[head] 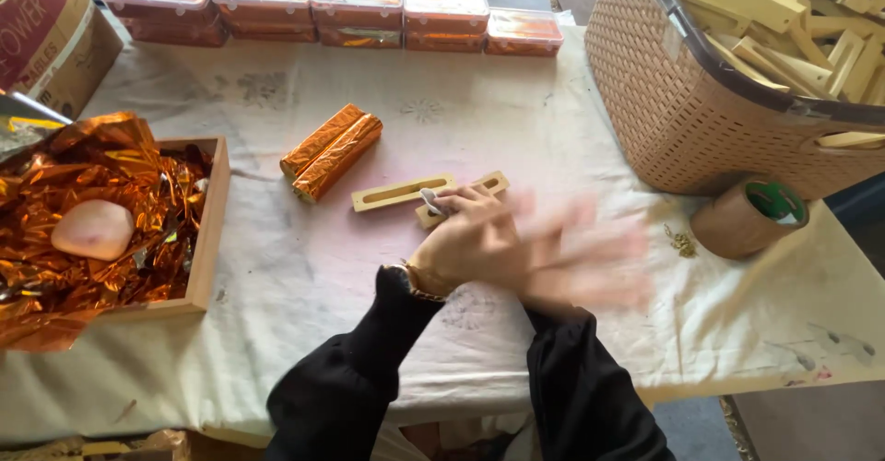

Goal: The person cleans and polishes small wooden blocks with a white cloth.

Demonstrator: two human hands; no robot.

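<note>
Two slotted wooden pieces [403, 192] lie at the table [304, 277] centre, just behind the left hand [470, 244]. Two foil-wrapped bars [332, 152] lie to their left. A wooden tray [210, 230] holding foil sheets [111, 194] sits at far left. Lidded containers [359, 7] line the rear edge. A woven basket [701, 120] of wooden sticks [802, 18] stands right, a tape roll [749, 218] before it.

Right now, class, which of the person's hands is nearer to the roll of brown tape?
Right. The right hand, blurred, lies just left of the roll of brown tape. The left hand is farther left, at the slotted wooden pieces.
</note>
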